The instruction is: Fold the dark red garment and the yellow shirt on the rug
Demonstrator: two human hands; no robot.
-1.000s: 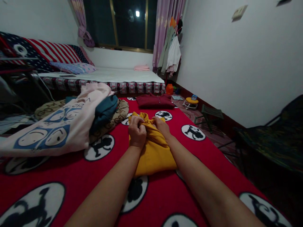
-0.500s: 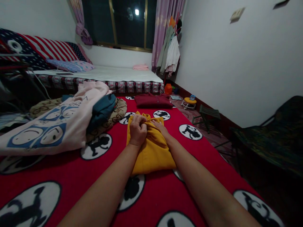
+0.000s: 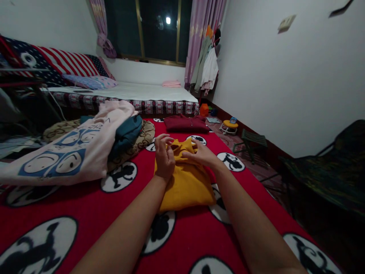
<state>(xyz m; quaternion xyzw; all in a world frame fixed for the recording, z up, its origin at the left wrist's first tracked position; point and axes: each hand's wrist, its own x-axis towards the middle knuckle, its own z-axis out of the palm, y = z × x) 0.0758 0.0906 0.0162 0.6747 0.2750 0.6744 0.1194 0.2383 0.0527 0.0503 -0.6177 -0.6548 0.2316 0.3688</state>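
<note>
A folded mustard-yellow top (image 3: 186, 188) lies on the red blanket (image 3: 182, 236) straight in front of me, its far end bunched up. At its far left edge is my left hand (image 3: 164, 158), raised on its side with the fingers apart and slightly curved; it rests against the cloth without a visible grip. My right hand (image 3: 203, 154) is at the far right corner, thumb on the near side and fingers round the edge, with cloth between them. Some fingertips are hidden by the fabric.
Beyond the yellow top lies a folded maroon garment (image 3: 186, 124). A heap of clothes with a pink printed shirt (image 3: 74, 148) is on the left. A folding stool (image 3: 252, 142) and a camouflage chair (image 3: 327, 171) stand right of the bed, and a second bed (image 3: 137, 91) is behind.
My left fingers have uncurled from a closed hold on the cloth. My right hand has risen from lying flat and now curls round the corner. The far end of the top is bunched differently.
</note>
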